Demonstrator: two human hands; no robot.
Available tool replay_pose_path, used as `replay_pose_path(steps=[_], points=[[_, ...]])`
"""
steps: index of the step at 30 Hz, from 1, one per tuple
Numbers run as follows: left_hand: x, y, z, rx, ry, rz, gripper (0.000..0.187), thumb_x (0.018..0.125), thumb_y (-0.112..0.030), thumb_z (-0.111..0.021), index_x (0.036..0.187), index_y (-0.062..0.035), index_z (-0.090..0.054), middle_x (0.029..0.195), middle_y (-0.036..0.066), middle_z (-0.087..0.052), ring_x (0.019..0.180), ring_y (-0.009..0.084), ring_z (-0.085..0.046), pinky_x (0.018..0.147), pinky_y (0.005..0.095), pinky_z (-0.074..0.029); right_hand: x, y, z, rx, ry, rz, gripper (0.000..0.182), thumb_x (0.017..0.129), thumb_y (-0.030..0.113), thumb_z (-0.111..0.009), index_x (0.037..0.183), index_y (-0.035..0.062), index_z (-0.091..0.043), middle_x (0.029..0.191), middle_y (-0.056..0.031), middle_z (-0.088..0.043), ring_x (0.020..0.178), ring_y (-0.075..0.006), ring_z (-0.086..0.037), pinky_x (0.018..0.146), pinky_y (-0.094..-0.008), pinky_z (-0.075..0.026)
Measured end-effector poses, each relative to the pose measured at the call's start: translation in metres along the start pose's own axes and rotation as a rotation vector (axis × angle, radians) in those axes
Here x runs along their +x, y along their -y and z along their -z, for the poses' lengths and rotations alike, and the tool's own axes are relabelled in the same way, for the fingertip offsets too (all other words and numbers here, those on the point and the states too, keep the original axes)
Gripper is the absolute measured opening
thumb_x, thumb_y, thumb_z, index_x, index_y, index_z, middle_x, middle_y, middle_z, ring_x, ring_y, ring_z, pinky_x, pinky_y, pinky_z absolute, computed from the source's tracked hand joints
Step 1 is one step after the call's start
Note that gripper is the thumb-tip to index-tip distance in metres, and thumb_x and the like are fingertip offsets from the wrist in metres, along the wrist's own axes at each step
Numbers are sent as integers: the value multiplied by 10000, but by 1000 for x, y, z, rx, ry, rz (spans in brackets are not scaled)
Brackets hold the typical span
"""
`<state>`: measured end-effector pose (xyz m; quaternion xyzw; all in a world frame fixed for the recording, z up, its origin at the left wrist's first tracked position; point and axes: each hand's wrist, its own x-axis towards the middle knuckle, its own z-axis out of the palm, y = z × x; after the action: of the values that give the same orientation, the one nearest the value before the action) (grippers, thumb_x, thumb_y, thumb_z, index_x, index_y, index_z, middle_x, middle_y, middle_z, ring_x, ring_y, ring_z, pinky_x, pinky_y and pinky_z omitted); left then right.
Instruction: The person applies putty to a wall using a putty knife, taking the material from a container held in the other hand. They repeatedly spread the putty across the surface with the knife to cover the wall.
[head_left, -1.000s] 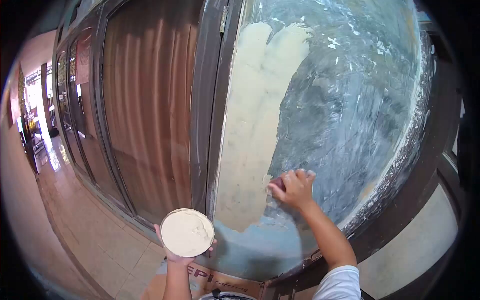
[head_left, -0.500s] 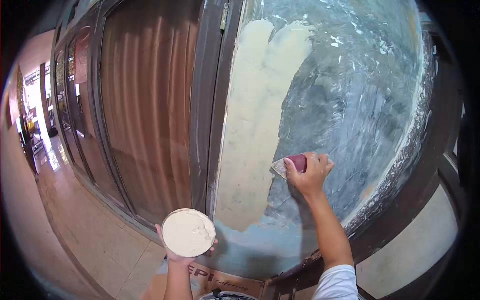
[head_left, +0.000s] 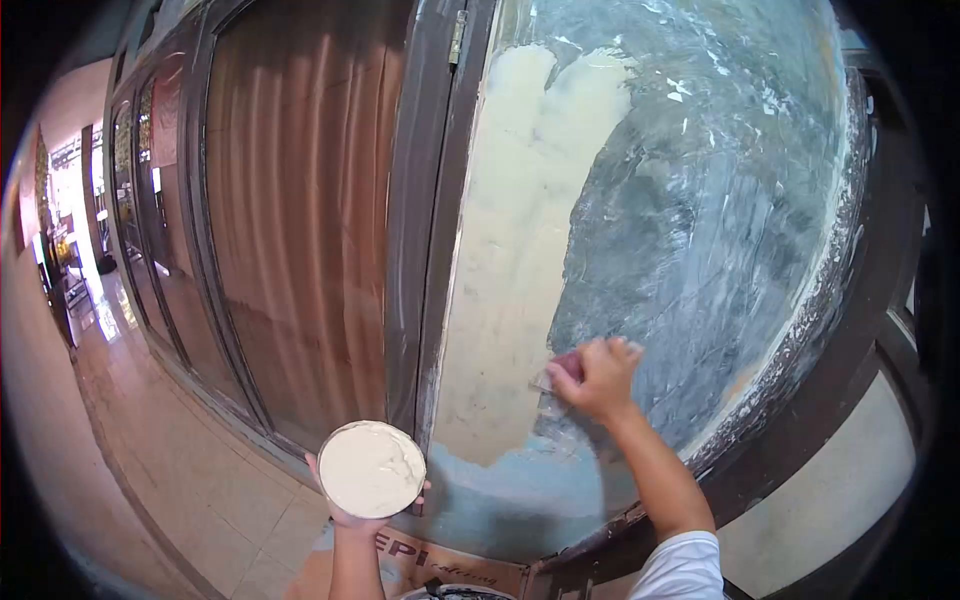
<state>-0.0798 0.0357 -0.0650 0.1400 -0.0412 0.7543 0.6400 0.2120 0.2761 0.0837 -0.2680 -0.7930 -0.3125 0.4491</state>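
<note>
My left hand holds up a round tub of cream-coloured putty from below, its fingers curled round the sides. In my right hand is a putty knife with a dark red handle, gripped between thumb and fingers. Its blade lies at the right edge of a cream putty layer on the wall, partly hidden by the hand. Bare grey-blue wall spreads to the right of that layer, and a light blue strip runs beneath it.
Left of the wall stands a dark wooden frame with a hinge, beside a glass pane backed by a brown curtain. A printed banner lies on the tiled floor. Dark woodwork borders the right side.
My right hand with the putty knife has moved down and slightly left along the putty edge. The left hand keeps the tub in nearly the same place.
</note>
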Motion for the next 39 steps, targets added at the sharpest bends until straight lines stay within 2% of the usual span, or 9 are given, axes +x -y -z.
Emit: replay_pose_path(steps=[2, 8, 14, 20, 26, 29, 32, 37, 39], points=[[-2, 0, -2, 7, -6, -12, 1228, 762, -1019, -340, 1558, -85, -386, 1374, 379, -544, 1048, 666, -608, 770, 737, -562, -9, 1, -8, -83, -3, 145, 395, 746, 520, -840, 815, 170, -670, 821, 0, -603, 847, -261, -515, 827, -459, -322], [-2, 2, -1, 83, 21, 8, 1146, 819, -964, -371, 1537, -72, -427, 1382, 345, -567, 1042, 668, -614, 751, 700, -598, 37, -16, 5, -141, -287, -96, 401, 751, 502, -845, 851, 149, -683, 822, 1, -588, 858, -274, -521, 807, -474, -320], [-4, 3, 3, 49, 29, 22, 1159, 812, -975, -349, 1542, -79, -424, 1383, 337, -571, 1049, 651, -619, 750, 693, -587, -9, 7, -14, -89, 26, 160, 388, 738, 484, -866, 852, 163, -682, 823, -5, -602, 867, -262, -532, 825, -490, -326], [-4, -1, 22, -57, 65, 70, 1223, 756, -1020, -358, 1593, -129, -357, 1498, 366, -451, 1185, 718, -507, 796, 757, -523, 39, -16, 4, -176, -291, -106, 408, 763, 507, -841, 845, 143, -676, 830, -14, -616, 857, -272, -524, 808, -469, -320], [-9, -2, 11, -93, 77, 32, 1215, 760, -1010, -383, 1591, -124, -357, 1464, 376, -481, 1142, 713, -539, 797, 764, -526, -10, 2, -14, -104, 19, 198, 407, 767, 488, -854, 832, 130, -669, 832, -25, -609, 875, -281, -522, 825, -465, -326], [-8, 0, 1, 32, 24, -10, 1143, 826, -964, -353, 1553, -84, -412, 1401, 335, -559, 1073, 671, -603, 757, 723, -587, 40, -6, 7, -80, -215, -145, 400, 763, 474, -859, 898, 137, -688, 865, -15, -646, 896, -276, -545, 842, -465, -321], [-8, 1, 2, 102, -22, 6, 1158, 823, -973, -329, 1539, -69, -426, 1368, 335, -582, 1044, 641, -627, 728, 692, -588, 47, -16, 8, -129, -298, -156, 413, 761, 460, -866, 929, 129, -684, 878, -25, -655, 895, -278, -546, 850, -464, -324], [-13, 2, -5, 78, -55, -29, 1155, 814, -979, -334, 1527, -76, -441, 1347, 324, -601, 1012, 632, -638, 697, 677, -583, -10, 5, -7, -103, 22, 172, 402, 755, 495, -869, 807, 144, -681, 814, -18, -596, 864, -270, -517, 851, -460, -318], [-13, 1, -5, 79, -67, -26, 1146, 816, -974, -343, 1527, -82, -442, 1348, 324, -600, 1011, 635, -636, 696, 683, -582, 0, -4, -6, -108, 0, 83, 407, 755, 493, -870, 829, 137, -687, 820, -18, -602, 862, -273, -517, 851, -461, -319]])
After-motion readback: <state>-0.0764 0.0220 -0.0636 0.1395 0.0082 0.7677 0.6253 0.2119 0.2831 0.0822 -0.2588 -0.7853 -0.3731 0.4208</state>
